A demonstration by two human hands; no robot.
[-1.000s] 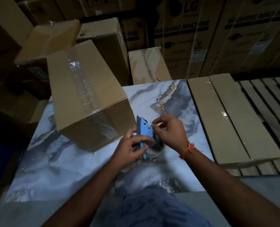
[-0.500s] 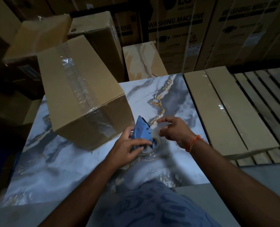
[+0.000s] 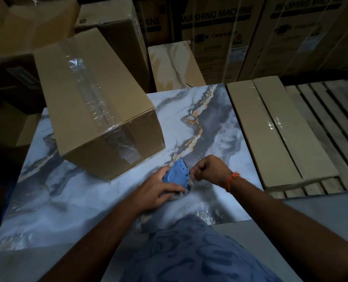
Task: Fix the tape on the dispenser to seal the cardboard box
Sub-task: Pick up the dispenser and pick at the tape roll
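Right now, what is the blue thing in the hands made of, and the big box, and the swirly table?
The blue tape dispenser looks like painted metal or hard plastic, smooth with small rivets. The cardboard box is matte brown cardboard with shiny clear tape. The table looks like marble or a glossy marble print; its grey and gold veins reflect light.

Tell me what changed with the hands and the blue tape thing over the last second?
The right hand, open and spread half a second ago, has curled shut beside the blue tape dispenser, seemingly pinching the tape end. The left hand stays gripping the dispenser on the marble table. The taped cardboard box has not moved.
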